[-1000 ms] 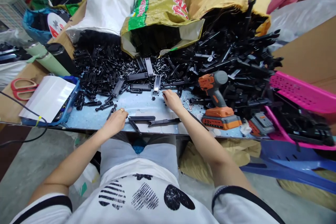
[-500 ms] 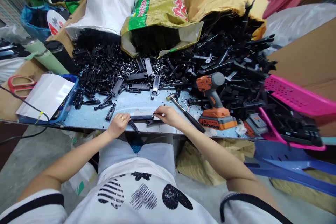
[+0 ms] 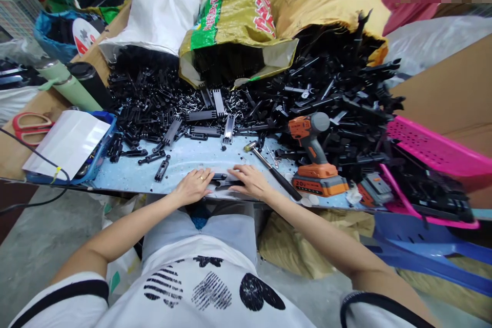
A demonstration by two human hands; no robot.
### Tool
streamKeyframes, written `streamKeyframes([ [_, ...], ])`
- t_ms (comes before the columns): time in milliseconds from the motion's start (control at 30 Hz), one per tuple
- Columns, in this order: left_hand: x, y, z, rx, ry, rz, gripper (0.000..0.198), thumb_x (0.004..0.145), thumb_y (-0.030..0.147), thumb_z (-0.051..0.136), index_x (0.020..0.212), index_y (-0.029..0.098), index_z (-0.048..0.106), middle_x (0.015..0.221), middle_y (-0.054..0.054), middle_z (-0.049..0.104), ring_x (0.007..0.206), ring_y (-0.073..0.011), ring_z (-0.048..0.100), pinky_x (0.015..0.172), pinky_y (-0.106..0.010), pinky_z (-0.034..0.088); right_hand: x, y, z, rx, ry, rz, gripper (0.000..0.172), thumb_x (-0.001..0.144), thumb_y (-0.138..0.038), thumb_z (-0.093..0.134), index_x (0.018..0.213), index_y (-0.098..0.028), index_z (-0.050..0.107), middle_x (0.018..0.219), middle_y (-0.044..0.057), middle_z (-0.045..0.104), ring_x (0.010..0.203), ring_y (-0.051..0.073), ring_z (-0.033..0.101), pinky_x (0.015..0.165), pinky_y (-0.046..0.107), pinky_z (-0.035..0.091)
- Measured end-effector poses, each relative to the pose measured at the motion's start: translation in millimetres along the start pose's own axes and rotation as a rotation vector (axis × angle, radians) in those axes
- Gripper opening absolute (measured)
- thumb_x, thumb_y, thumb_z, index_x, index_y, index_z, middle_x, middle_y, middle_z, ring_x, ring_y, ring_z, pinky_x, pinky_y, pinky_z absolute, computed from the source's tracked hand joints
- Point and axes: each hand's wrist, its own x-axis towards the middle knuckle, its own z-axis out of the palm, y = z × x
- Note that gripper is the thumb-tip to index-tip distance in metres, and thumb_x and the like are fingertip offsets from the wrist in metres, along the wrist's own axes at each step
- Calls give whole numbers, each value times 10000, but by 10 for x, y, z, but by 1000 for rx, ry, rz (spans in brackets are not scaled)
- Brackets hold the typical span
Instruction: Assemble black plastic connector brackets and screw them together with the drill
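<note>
My left hand (image 3: 195, 185), with a ring on it, lies at the left end of a black metal part (image 3: 220, 177) near the table's front edge. Its fingers point right and close over that end. My right hand (image 3: 249, 182) grips the opposite end, thumb toward the edge and fingers on the far side. Between the hands, a dark piece with a wrench-like jaw (image 3: 226, 184) lies along the near side of the part. My fingers cover both ends, so how the pieces join is hidden. A hammer (image 3: 272, 170) rests just right of my right hand.
An orange cordless drill (image 3: 315, 156) stands to the right, near a pink basket (image 3: 434, 146). Heaps of black metal parts (image 3: 146, 97) spill from sacks (image 3: 238, 15) at the back. Left are a blue tray (image 3: 109, 130) under white paper and red scissors (image 3: 33, 128).
My left hand has moved right, toward my right hand, and now covers more of the black part. My right hand has shifted slightly right and opened from a pinch into a wider grip.
</note>
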Motion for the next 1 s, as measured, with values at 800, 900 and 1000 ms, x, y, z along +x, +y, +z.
streamKeyframes([
  [800, 257, -28, -84, -145, 187, -274, 748, 836, 701, 282, 1311, 165, 498, 1039, -182, 611, 930, -289, 580, 783, -395, 446, 1246, -59, 29, 166, 529, 581, 505, 874, -490, 389, 1233, -135, 406, 1221, 219, 474, 1153, 323, 421, 954, 491, 343],
  [900, 687, -411, -121, -23, 40, -478, 539, 915, 529, 338, 1233, 152, 555, 1084, -189, 578, 1008, -304, 517, 793, -402, 432, 1573, 531, -160, -17, 301, 837, 665, 788, -431, 571, 1311, -82, 353, 1109, 238, 558, 1062, 350, 503, 875, 484, 393],
  [1000, 1030, -732, -236, 9, -52, -556, 329, 929, 266, 371, 1024, 124, 652, 1067, -186, 570, 1024, -302, 496, 791, -401, 429, 1650, 816, -223, 186, 250, 887, 675, 710, -332, 639, 1296, -105, 394, 943, 138, 630, 884, 265, 587, 783, 381, 449],
])
